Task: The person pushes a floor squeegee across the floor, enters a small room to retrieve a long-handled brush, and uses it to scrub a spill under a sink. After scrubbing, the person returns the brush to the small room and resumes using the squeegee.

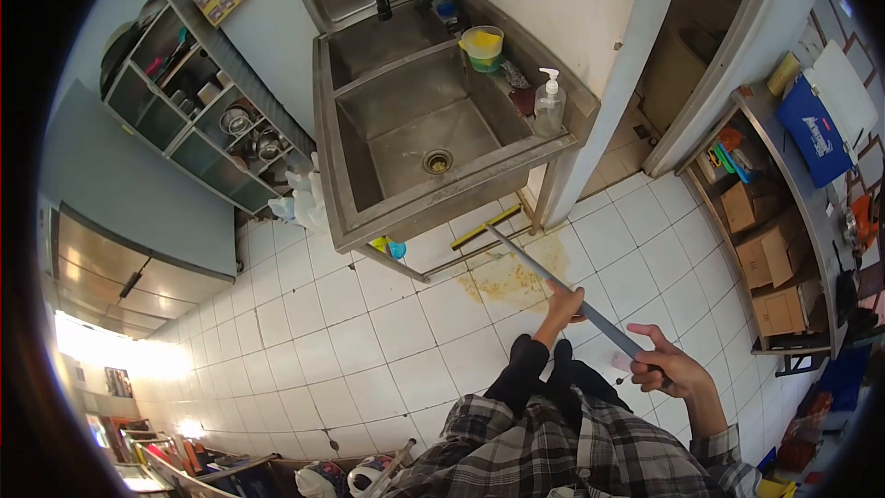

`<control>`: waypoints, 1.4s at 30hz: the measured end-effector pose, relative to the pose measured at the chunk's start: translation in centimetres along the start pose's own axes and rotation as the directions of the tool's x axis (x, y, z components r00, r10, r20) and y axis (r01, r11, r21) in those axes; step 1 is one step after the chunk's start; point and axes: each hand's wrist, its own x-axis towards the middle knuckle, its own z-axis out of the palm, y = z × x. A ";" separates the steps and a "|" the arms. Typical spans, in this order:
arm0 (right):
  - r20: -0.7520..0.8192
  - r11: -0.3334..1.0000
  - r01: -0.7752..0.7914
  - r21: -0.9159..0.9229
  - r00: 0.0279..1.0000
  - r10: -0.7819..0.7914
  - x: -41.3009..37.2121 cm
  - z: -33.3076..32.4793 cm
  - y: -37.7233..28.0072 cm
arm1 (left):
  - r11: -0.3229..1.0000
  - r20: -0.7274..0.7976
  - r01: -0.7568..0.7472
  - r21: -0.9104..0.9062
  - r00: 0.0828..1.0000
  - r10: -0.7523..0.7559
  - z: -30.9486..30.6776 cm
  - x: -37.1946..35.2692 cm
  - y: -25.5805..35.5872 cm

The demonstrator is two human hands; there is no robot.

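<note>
A long grey handle (604,323) slants across the view, with a yellow-edged squeegee head (486,227) at its far end on the floor, below the sink's front. My left hand (562,306) is closed round the middle of the handle. Near the close end, my right hand (668,367) grips the handle with its index finger stretched out. A yellowish wet patch (516,278) lies on the white tiles beside and under the handle, close to the squeegee head.
Ahead stands a steel sink (433,192) with a soap bottle (549,107) and a green-yellow tub (482,48). A dish cabinet (207,111) is at the left. A steel counter (784,166) with cardboard boxes (779,309) stands right, beyond a doorway.
</note>
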 end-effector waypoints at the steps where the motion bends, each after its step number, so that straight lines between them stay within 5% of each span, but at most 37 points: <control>1: 0.026 0.999 -0.009 -0.039 1.000 0.010 -1.0 -0.3 -0.4 | 0.999 -0.019 -0.013 -0.039 1.000 0.012 0.9 -1.6 0.6; 12: 0.122 0.890 -0.090 -0.447 0.980 0.160 -8.9 -14.9 -6.6 | 0.886 -0.128 -0.186 -0.425 0.981 0.144 13.7 -7.8 -1.6; 16: 0.184 0.780 -0.134 -0.612 0.935 0.304 -7.4 -21.7 -10.0 | 0.832 -0.290 -0.250 -0.496 0.950 0.113 18.7 -6.4 -3.6; 18: 0.280 0.742 -0.079 -0.666 0.896 0.346 -3.4 -24.4 -11.7 | 0.814 -0.500 -0.365 -0.453 0.859 0.108 19.4 -3.5 -5.7; 21: 0.418 0.719 -0.041 -0.693 0.791 0.448 4.5 -24.0 -10.8 | 0.876 -0.637 -0.295 -0.381 0.771 -0.017 16.2 -0.2 -8.5; 25: 0.392 0.622 0.019 -0.782 0.792 0.469 15.2 -21.1 -6.7 | 0.912 -0.740 -0.117 -0.393 0.629 -0.238 8.2 8.5 -15.3; 28: 0.419 0.653 -0.105 -0.750 0.688 0.593 21.0 -20.7 -3.8 | 0.924 -0.773 0.038 -0.381 0.535 -0.341 5.0 14.0 -21.4; 30: 0.300 0.498 -0.012 -0.867 0.785 0.542 22.5 -20.6 -2.6 | 0.868 -0.742 0.026 -0.496 0.507 -0.439 6.7 12.5 -18.3; 32: 0.286 0.504 -0.018 -0.863 0.805 0.519 23.3 -22.7 -2.1 | 0.683 -0.588 -0.021 -0.730 0.529 -0.612 8.1 11.3 -14.9; 33: 0.268 0.524 -0.031 -0.851 0.832 0.486 23.4 -24.2 -2.0 | 0.574 -0.518 -0.088 -0.814 0.556 -0.650 8.2 17.1 -21.3; 37: 0.229 0.471 -0.032 -0.881 0.844 0.486 24.6 -30.1 -4.6 | 0.458 -0.439 -0.068 -0.886 0.438 -0.784 13.1 21.7 -19.6; 38: 0.210 0.466 -0.048 -0.883 0.848 0.486 24.7 -31.6 -6.0 | 0.830 -0.717 0.326 -0.452 0.421 -0.556 14.7 23.0 -19.6; 39: 0.193 0.462 -0.063 -0.885 0.853 0.485 24.8 -33.0 -7.6 | 0.778 -0.800 0.600 0.186 0.552 -0.235 16.4 25.1 -20.4; 40: 0.185 0.433 -0.065 -0.899 0.841 0.509 25.1 -34.0 -9.8 | 0.336 -0.649 0.607 0.721 0.760 0.020 18.0 27.6 -21.1; 42: 0.095 0.403 -0.187 -0.896 0.806 0.584 25.2 -35.8 -14.4 | 0.409 -0.805 0.728 0.551 0.593 0.029 21.6 32.7 -20.8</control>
